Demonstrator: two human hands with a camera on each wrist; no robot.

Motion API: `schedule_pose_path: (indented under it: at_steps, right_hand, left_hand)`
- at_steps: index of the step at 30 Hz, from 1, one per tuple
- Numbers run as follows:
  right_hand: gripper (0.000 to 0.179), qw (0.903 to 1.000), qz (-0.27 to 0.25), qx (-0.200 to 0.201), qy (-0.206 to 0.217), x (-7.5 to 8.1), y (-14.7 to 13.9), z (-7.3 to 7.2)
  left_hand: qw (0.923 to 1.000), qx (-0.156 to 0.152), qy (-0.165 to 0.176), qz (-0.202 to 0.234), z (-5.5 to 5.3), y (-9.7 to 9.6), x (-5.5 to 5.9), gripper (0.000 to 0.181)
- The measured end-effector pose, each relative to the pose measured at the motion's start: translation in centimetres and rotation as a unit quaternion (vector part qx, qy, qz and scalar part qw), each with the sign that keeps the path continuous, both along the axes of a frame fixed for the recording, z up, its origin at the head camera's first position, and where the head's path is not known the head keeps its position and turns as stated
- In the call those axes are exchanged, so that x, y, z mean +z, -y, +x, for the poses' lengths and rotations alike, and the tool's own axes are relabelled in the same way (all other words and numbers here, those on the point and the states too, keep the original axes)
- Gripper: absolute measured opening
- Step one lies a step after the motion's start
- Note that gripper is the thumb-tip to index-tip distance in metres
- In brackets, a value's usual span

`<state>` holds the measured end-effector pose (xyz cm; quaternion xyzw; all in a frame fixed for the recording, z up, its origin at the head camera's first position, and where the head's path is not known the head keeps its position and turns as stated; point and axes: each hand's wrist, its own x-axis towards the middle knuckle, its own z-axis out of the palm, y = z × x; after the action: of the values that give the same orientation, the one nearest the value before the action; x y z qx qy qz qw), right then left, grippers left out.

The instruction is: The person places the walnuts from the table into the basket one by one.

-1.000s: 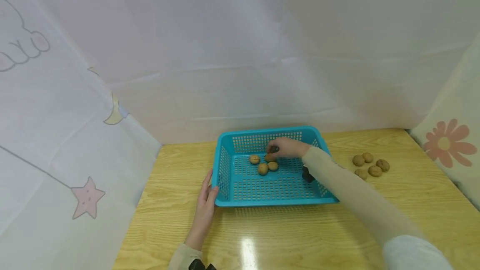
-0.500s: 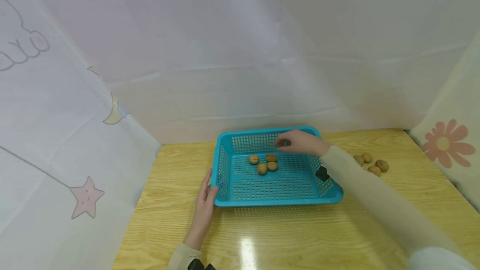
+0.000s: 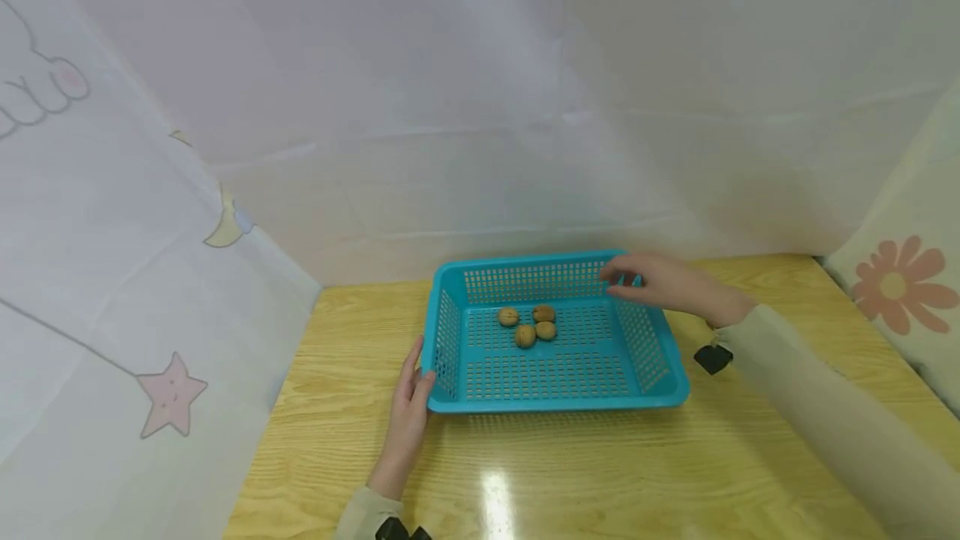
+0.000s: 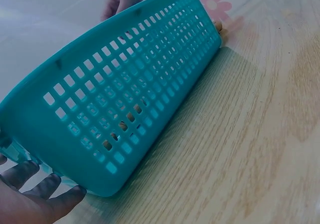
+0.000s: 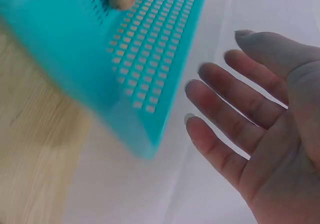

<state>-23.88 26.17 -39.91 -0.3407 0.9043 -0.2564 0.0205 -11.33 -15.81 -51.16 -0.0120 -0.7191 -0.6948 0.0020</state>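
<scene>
A blue perforated plastic basket (image 3: 555, 403) stands on the wooden table. Several walnuts (image 3: 526, 336) lie grouped on its floor, left of the middle. My left hand (image 3: 408, 419) holds the basket's left side, its thumb at the rim; in the left wrist view, fingertips (image 4: 75, 191) touch the outside of the end wall. Above the basket's far right corner is my right hand (image 3: 663, 282). Its fingers are loosely spread with nothing in them, and the right wrist view shows the bare palm (image 5: 280, 169) beside the basket wall (image 5: 150, 79).
White cloth (image 3: 480, 107) rises behind the table (image 3: 360, 332) and along both sides. Beyond the basket's far end, a brown walnut-like shape (image 4: 218, 26) shows on the table. My right sleeve (image 3: 832, 415) covers part of the table's right side.
My right hand has let go of a walnut among the others in the basket, then risen and moved right to the far right corner. My left hand has stayed on the basket.
</scene>
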Motion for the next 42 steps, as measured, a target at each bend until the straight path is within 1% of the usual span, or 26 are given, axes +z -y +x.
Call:
schedule_pose_path:
  at_steps: [2, 5, 12, 16, 19, 23, 25, 31, 33, 39, 42]
  right_hand:
    - [0.023, 0.9999, -0.002, -0.010, -0.007, 0.0, -1.2, 0.6]
    - [0.024, 0.9995, -0.007, -0.031, 0.002, -0.2, -3.0, 1.7]
    - [0.022, 0.9967, 0.015, -0.079, 0.010, -1.3, -6.8, 3.5]
    - [0.024, 0.9951, 0.013, -0.098, 0.000, -2.4, -9.3, 4.4]
    - [0.024, 0.9933, 0.015, -0.114, -0.016, -3.4, -11.3, 5.0]
    - [0.024, 0.9907, 0.026, -0.131, -0.027, -4.8, -13.6, 5.7]
    - [0.025, 0.9893, 0.033, -0.141, -0.019, -5.4, -14.6, 6.0]
    - [0.033, 0.9836, 0.033, -0.177, 0.001, -7.2, -17.2, 6.6]
    - [0.035, 0.9818, 0.034, -0.187, 0.005, -7.8, -17.9, 6.6]
    - [0.048, 0.9756, 0.041, -0.212, 0.039, -9.4, -19.6, 6.1]
    - [0.050, 0.9731, 0.045, -0.221, 0.046, -10.1, -20.1, 6.0]
  left_hand:
    - [1.0000, 0.000, 0.000, -0.002, 0.0, 0.0, 0.0, 0.059]
    - [1.0000, 0.001, -0.002, -0.007, 0.1, 0.1, -0.1, 0.058]
    - [0.9998, 0.012, -0.004, -0.014, 0.4, 0.2, -0.1, 0.057]
    - [0.9998, 0.011, -0.006, -0.018, 0.3, 0.2, 0.0, 0.057]
    - [0.9997, 0.009, -0.010, -0.019, 0.1, 0.2, 0.0, 0.057]
    - [0.9998, 0.008, -0.007, -0.018, -0.1, 0.2, -0.1, 0.057]
    - [0.9998, 0.009, -0.006, -0.019, -0.1, 0.2, -0.1, 0.057]
    - [0.9998, 0.007, -0.004, -0.016, 0.0, 0.1, -0.1, 0.058]
    - [0.9999, 0.006, -0.004, -0.015, -0.1, 0.0, -0.1, 0.058]
    - [0.9999, 0.002, -0.010, -0.011, -0.2, 0.0, -0.3, 0.059]
    - [0.9999, 0.003, -0.011, -0.010, -0.3, 0.0, -0.4, 0.060]
